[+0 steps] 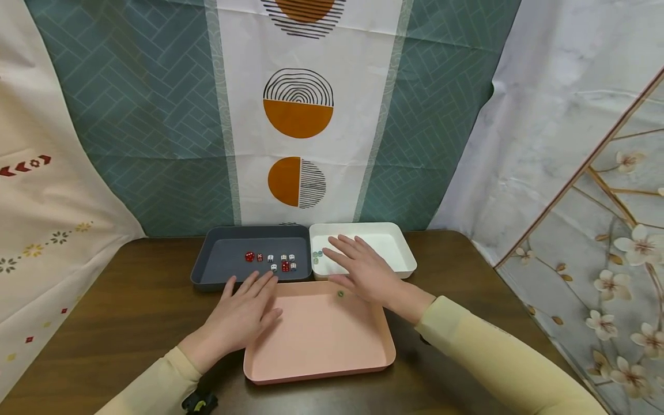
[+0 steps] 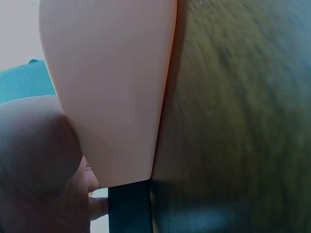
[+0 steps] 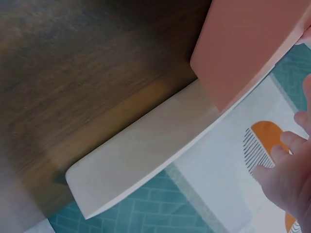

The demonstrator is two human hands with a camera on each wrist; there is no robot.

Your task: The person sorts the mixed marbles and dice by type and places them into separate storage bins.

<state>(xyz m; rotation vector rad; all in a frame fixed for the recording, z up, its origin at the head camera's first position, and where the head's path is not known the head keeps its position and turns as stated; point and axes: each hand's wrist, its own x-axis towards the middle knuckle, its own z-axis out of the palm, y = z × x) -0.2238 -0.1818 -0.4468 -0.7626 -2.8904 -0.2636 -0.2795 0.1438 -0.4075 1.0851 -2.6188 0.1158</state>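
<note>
My left hand (image 1: 241, 311) is over the left rim of the pink tray (image 1: 316, 340), fingers extended toward the dark grey tray (image 1: 220, 262). In that grey tray lie several small dice, some red (image 1: 249, 256), some white (image 1: 293, 267). Above the seam between the pink tray and the white tray (image 1: 389, 248) hovers my right hand (image 1: 365, 271), its fingers spread and holding nothing. A few small pale green pieces (image 1: 317, 254) sit at the white tray's left end. One small green piece (image 1: 340, 294), too tiny to identify, lies in the pink tray near the right thumb.
All three trays stand on a dark brown wooden table (image 1: 129, 334), grey and white side by side behind the pink one. A patterned teal and white cloth (image 1: 353, 144) hangs behind; a floral cloth (image 1: 612, 276) hangs at the right, a cream one (image 1: 46, 202) at the left.
</note>
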